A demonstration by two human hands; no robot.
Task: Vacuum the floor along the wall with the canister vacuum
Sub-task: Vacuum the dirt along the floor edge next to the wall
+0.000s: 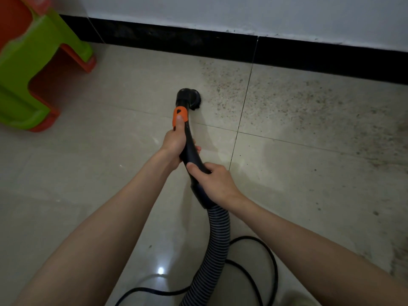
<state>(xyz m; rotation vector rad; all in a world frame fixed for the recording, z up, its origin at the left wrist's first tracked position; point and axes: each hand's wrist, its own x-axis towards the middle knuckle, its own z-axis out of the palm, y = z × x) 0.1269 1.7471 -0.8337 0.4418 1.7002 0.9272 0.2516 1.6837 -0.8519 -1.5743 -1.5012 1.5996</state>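
A black vacuum handle (190, 149) with an orange collar (180, 114) ends in a round brush nozzle (189, 97) that rests on the tiled floor (99, 168), a little short of the wall. My left hand (175, 142) grips the handle just below the orange collar, thumb on the collar. My right hand (213, 182) holds the handle's lower end where the ribbed grey hose (217, 237) joins. The hose curves down to the bottom edge. Right of the nozzle lies a wide patch of dust and grit (298, 107).
A white wall with a black baseboard (220, 44) runs across the top. A green and orange plastic stool (37, 62) stands at the left. A black power cord (262, 257) loops on the floor beside the hose.
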